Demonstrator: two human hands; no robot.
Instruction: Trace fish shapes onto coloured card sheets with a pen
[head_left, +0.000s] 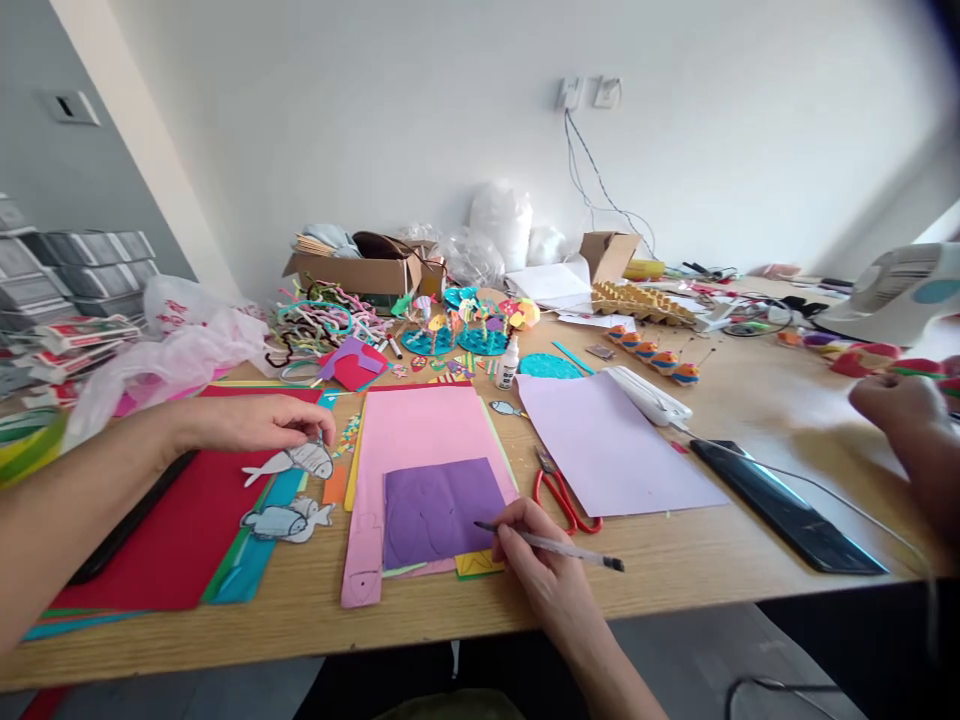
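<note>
Right hand [551, 570] closest, fingers pinched round a pen [566, 547], tip at the outlined purple sheet [450, 515] on the desk [420, 628]. Left hand [259, 425] curled at a paper fish [309, 460], grip unclear. Unpinned, the purple sheet could skid, skewing lines.

The left hand [262, 422] and the right hand [541, 560] are bare, with slender fingers and narrow wrists. Both forearms [82, 490] are bare also, as far as they enter the view. Below the table edge, the lap is covered by black cloth [525, 668], plain and dark in all its visible part. At the very bottom, there is a rounded piece of olive-green clothing [450, 706]; which garment it is, I cannot tell.
</note>
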